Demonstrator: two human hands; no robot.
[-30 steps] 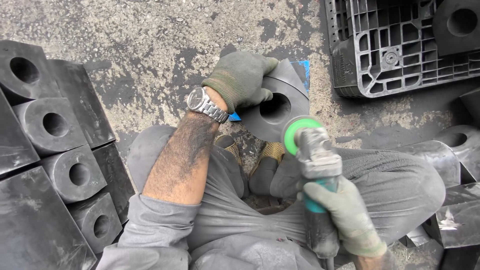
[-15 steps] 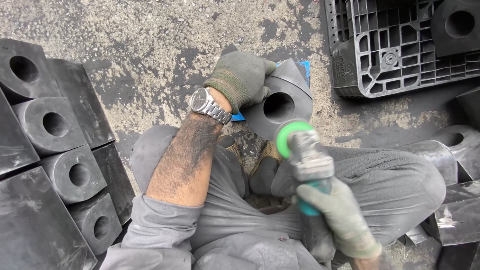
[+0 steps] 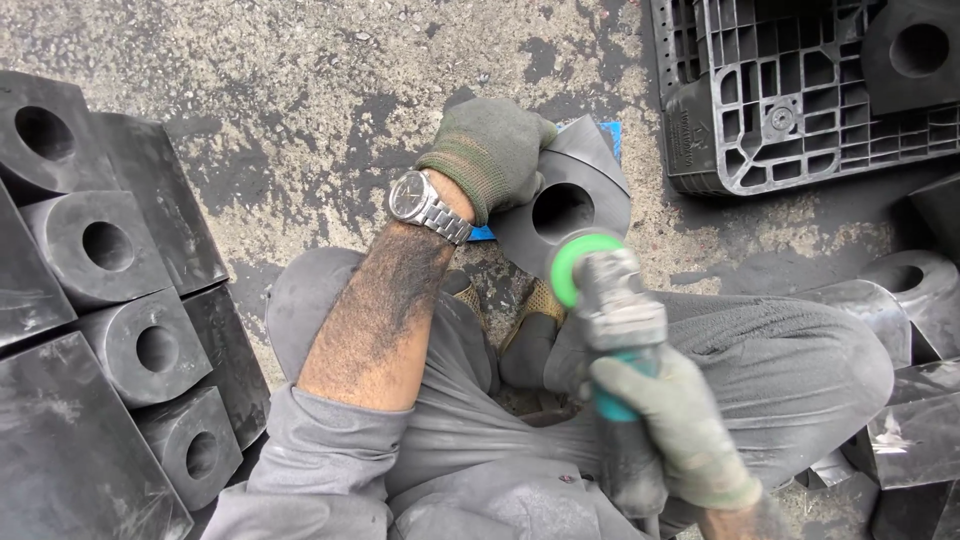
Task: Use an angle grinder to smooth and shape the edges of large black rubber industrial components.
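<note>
My gloved left hand grips the top edge of a black rubber block with a round hole, which stands on the stained concrete floor between my knees. My gloved right hand holds a hand-held grinder by its body; its green-rimmed disc end hovers just below the block's hole, close to the block's lower face. A silver wristwatch sits on my left wrist. Something blue shows behind the block.
Several black holed rubber blocks lie stacked at the left. A black plastic pallet with a block on it is at the top right. More black blocks lie at the right, beside my grey-trousered leg.
The grinder's green disc has shifted slightly left and up toward the block. My left hand stays on the block's top edge.
</note>
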